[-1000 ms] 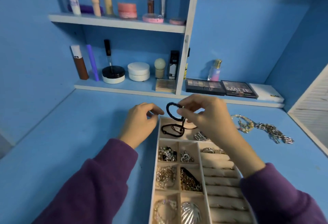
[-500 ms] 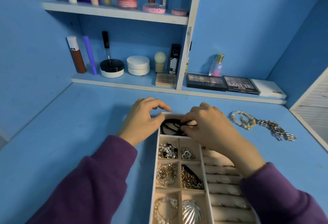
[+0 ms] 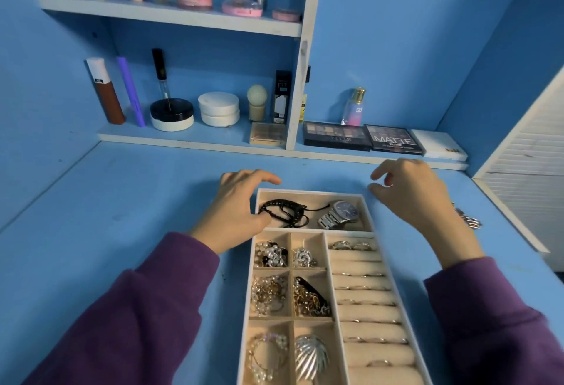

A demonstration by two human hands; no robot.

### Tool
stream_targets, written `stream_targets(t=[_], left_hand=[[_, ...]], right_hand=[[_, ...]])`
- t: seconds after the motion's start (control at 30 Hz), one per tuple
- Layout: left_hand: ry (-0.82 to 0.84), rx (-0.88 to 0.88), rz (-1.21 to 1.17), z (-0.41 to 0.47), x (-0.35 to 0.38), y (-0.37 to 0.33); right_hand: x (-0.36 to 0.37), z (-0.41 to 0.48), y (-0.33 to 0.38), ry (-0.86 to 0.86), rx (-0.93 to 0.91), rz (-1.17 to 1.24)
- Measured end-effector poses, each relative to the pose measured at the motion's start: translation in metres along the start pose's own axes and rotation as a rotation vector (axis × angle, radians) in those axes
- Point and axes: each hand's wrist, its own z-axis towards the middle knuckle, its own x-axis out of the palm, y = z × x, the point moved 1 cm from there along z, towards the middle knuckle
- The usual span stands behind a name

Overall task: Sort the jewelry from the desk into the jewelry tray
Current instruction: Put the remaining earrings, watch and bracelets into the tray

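Note:
The beige jewelry tray (image 3: pixel 378 220) lies on the blue desk in front of me. Its far compartment holds a black cord bracelet (image 3: pixel 283 210) and a silver watch (image 3: pixel 340 215). Small compartments below hold pearl, gold and silver pieces, and rings sit in the padded rows on the right. My left hand (image 3: pixel 235 207) rests at the tray's far left corner, thumb touching the black bracelet, fingers apart. My right hand (image 3: pixel 412 195) hovers open beyond the tray's far right corner, holding nothing. A silver chain (image 3: pixel 470 220) lies on the desk, partly hidden behind my right wrist.
A low shelf (image 3: pixel 195 140) along the back wall carries jars, bottles and eyeshadow palettes (image 3: pixel 363 137). An upper shelf (image 3: pixel 171 15) holds more cosmetics. A white slatted panel (image 3: pixel 531 183) borders the desk on the right.
The black bracelet went from my right hand's fingers down into the tray's far compartment. My right hand let go and moved right, uncovering the watch. My left hand stayed at the corner.

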Motion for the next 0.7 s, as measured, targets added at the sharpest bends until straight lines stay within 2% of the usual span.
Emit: stream_targets(t=[0.13,0.33,0.43,0.5,0.6,0.7], left_hand=[[-0.051,0.004,-0.044,0.0,0.0,-0.001],[-0.084,-0.01,-0.072,0.0,-0.002,-0.002],[-0.096,-0.007,-0.08,0.0,-0.003,-0.002],[-0.117,0.003,-0.087,0.0,-0.004,-0.004],[-0.155,0.01,-0.118,-0.001,-0.005,-0.004],[-0.177,0.0,-0.169,-0.001,-0.005,-0.003]], right_hand=[[0.002,0.003,-0.023,0.045,0.141,0.021],[0.013,0.004,-0.023,0.097,0.182,-0.014],[0.015,0.005,-0.025,0.044,0.185,-0.039],[0.011,0.005,-0.022,-0.065,0.17,-0.013],[-0.005,0.003,-0.01,-0.279,0.125,0.157],[-0.018,-0.001,0.008,-0.311,0.022,0.519]])
